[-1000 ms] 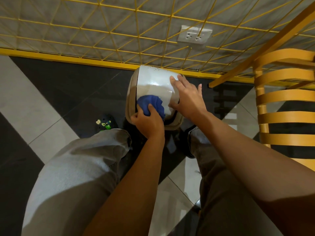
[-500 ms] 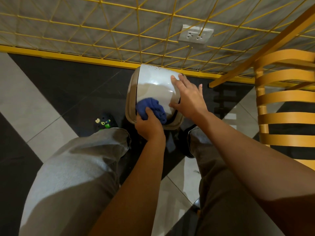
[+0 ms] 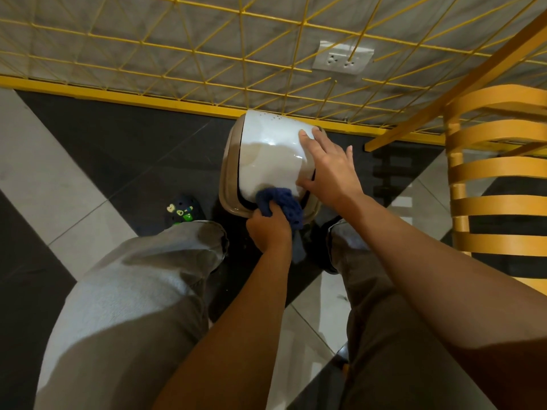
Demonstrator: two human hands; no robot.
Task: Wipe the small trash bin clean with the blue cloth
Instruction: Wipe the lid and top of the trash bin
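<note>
The small trash bin (image 3: 268, 152), white with a beige rim, stands on the dark floor between my feet, close to the wall. My left hand (image 3: 269, 229) grips the bunched blue cloth (image 3: 279, 201) at the bin's near edge, where the white top meets the beige rim. My right hand (image 3: 327, 168) lies on the right side of the bin's top, fingers spread and fairly straight, thumb against the near right edge. The inside of the bin is hidden.
A yellow wire grid (image 3: 207, 54) covers the wall just behind the bin, with a white socket (image 3: 342, 59) in it. A yellow slatted chair (image 3: 497, 173) stands at the right. My dark clog (image 3: 185, 210) shows at the left.
My left hand has dragged the blue cloth down the white top toward me, to the near rim. My right hand has stayed on the bin's right side.
</note>
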